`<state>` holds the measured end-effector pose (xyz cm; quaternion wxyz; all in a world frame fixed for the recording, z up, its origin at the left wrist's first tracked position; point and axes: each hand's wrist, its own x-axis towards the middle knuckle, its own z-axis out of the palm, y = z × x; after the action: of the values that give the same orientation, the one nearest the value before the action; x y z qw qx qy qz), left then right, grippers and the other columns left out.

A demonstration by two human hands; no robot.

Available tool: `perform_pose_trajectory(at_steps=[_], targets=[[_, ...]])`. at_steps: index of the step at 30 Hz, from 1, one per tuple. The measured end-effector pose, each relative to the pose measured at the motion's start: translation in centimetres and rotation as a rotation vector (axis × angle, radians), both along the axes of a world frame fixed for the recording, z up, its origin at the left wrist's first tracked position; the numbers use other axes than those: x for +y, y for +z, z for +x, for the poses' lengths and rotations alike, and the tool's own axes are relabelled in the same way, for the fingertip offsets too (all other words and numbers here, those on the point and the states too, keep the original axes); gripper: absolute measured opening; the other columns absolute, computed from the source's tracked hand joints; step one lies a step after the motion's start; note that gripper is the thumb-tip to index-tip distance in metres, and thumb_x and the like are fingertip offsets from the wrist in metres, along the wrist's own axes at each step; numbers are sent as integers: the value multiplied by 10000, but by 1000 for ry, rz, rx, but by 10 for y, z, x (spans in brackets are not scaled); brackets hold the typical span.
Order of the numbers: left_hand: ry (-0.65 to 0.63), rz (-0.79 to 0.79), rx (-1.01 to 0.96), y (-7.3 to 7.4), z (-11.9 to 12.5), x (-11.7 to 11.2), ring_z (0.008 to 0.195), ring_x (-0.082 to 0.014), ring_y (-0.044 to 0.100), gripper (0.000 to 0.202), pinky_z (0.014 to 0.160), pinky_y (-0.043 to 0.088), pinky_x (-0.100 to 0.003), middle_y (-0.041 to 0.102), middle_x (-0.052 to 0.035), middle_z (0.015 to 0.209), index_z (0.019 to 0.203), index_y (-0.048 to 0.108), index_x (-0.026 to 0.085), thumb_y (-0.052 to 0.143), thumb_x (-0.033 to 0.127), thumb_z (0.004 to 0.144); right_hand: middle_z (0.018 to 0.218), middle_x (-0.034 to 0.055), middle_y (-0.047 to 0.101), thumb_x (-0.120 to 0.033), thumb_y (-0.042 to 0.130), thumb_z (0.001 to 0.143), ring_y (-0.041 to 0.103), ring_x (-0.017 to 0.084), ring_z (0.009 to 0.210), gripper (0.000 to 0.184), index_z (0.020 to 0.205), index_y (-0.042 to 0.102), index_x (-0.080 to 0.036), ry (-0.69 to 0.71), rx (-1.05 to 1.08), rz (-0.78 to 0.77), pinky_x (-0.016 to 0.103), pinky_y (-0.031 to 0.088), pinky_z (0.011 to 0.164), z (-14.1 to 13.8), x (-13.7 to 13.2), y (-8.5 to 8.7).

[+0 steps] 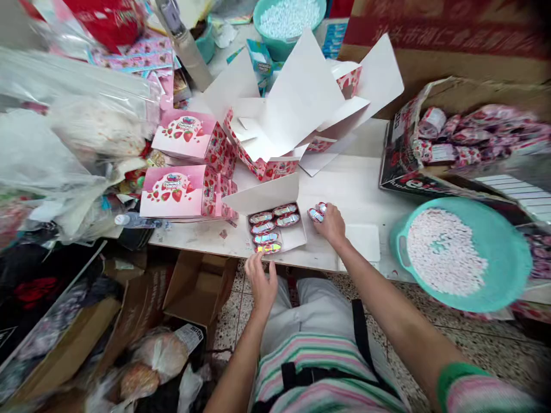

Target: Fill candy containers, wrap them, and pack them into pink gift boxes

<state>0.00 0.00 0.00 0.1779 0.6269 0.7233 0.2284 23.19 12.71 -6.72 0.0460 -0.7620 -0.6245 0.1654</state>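
Note:
A small open box with its white lid raised stands near the table's front edge. Inside it, several shiny red-and-silver wrapped packets lie in two columns, the right column shorter. My right hand is closed on a pair of similar wrapped packets, just right of the box and apart from it. At the box's front left corner is my left hand, fingers apart and holding nothing, its fingertips close to the nearest packet.
Closed pink strawberry boxes are stacked to the left. Unfolded white-and-pink boxes pile up behind. On the right, a carton holds many wrapped packets, and a turquoise basin holds small pale pieces. An open brown carton stands below the table edge.

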Motion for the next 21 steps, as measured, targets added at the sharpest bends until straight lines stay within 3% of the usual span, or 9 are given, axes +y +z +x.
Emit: perform_pose_trajectory(at_steps=[6, 10, 15, 18, 21], targets=[[-18, 1, -29, -4, -4, 6, 1152, -247, 437, 331, 1004, 332, -458, 532, -130, 1168, 1194, 461, 161, 463, 271, 882, 1095, 138, 529, -337, 617, 677, 518, 272, 993, 554, 1142, 375, -157, -70, 38, -72, 329, 422, 746, -1, 6, 0], [-95, -10, -37, -3, -9, 17, 1154, -238, 442, 311, 1010, 337, -439, 547, -119, 1169, 1179, 481, 162, 451, 262, 886, 1046, 121, 550, -371, 626, 658, 549, 266, 933, 515, 1085, 419, -172, -80, 38, -109, 330, 436, 693, 5, 6, 5], [-159, -22, 48, -1, -19, 28, 1159, -260, 455, 308, 997, 352, -446, 566, -114, 1176, 1165, 515, 168, 442, 279, 887, 1067, 125, 566, -415, 639, 646, 567, 272, 912, 611, 1159, 416, -170, -91, 105, 54, 372, 463, 721, 16, 3, 30], [-256, -46, 105, -11, -15, 37, 1254, -263, 395, 386, 1037, 329, -442, 523, -121, 1275, 1251, 464, 156, 417, 286, 891, 1154, 131, 548, -443, 660, 643, 564, 277, 964, 723, 1251, 368, -182, 35, 263, 227, 390, 472, 776, 5, 2, 62], [-314, -87, 174, -27, -8, 48, 1372, -274, 231, 544, 1087, 270, -473, 372, -158, 1426, 1377, 307, 95, 403, 307, 886, 1193, 110, 540, -402, 677, 647, 571, 254, 992, 740, 1282, 352, -206, 341, 487, 206, 358, 478, 814, -26, 3, 89]])
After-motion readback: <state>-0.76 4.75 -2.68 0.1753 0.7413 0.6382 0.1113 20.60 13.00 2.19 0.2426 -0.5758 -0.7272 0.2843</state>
